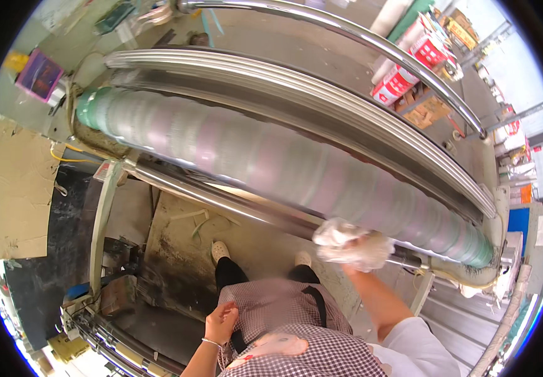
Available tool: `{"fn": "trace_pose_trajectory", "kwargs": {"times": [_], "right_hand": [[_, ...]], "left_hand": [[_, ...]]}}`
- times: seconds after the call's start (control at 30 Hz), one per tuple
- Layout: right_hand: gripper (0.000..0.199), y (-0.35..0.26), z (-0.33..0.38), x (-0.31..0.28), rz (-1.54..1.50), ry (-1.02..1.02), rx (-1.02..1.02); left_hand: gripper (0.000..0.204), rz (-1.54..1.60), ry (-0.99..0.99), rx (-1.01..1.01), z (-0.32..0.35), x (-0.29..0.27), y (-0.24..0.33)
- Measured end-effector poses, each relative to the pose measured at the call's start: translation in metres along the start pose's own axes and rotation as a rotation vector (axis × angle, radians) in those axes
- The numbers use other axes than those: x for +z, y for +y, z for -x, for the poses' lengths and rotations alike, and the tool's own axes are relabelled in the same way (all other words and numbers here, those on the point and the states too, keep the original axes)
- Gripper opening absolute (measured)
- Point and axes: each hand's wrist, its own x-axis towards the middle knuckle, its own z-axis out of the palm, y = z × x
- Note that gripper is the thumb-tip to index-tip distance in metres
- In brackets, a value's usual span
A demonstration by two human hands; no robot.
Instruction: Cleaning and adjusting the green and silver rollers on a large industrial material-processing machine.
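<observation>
Though blurred, the outstretched right hand point(360, 242) seemingly clutches crumpled plastic point(332, 237).

The roller point(265, 151) crosses mid-frame, a bar point(271, 80) above it, a wad point(353, 249) along its lower edge, right of centre.

Workshop with factory machinery

A long, green-ended roller point(252, 151) spans a metal machine frame point(103, 226); a chrome bar point(340, 28) runs along the far edge. Toward the far right corner, red-and-white packages point(396, 85) and brown cardboard point(425, 113) are piled.
</observation>
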Motion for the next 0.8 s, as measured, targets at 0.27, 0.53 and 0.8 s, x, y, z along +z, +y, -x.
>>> {"fn": "trace_pose_trajectory", "kwargs": {"times": [0.27,0.53,0.8], "right_hand": [[0.029,0.259,-0.301,0.244,0.281,-0.482,0.341],[0.026,0.454,-0.423,0.269,2.080,-0.660,-0.578],[0.029,0.425,-0.430,0.342,2.698,-0.711,0.232]], "left_hand": [[0.028,0.449,0.289,-0.031,-0.022,-0.140,-0.066],[0.035,0.790,0.581,-0.203,-0.011,-0.222,-0.136],[0.039,0.880,0.418,-0.137,-0.058,-0.221,-0.118]]}}
